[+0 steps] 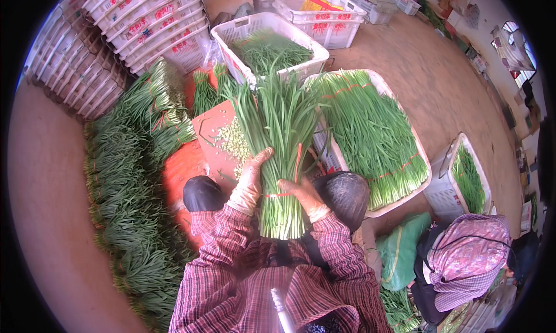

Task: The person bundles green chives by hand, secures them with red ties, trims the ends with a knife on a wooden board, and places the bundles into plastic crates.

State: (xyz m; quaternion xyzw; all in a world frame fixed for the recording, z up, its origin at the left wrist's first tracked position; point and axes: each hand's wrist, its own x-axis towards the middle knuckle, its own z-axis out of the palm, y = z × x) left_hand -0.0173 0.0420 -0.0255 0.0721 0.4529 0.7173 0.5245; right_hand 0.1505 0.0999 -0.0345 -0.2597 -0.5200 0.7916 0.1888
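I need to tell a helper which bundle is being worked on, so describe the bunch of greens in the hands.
Start at the orange board in the centre. Just right of it, the left hand and right hand grip one upright bunch of green stalks. Unlike the stacked bundles, it is held up, with a red band.

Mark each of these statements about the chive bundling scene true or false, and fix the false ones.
1. Both hands grip one chive bundle. True.
2. The bundle has a blue band. False: the band is red.
3. Tied bundles lie piled at the person's left. True.
4. The crate ahead is empty. False: it holds greens.
5. Another person sits at the right. True.
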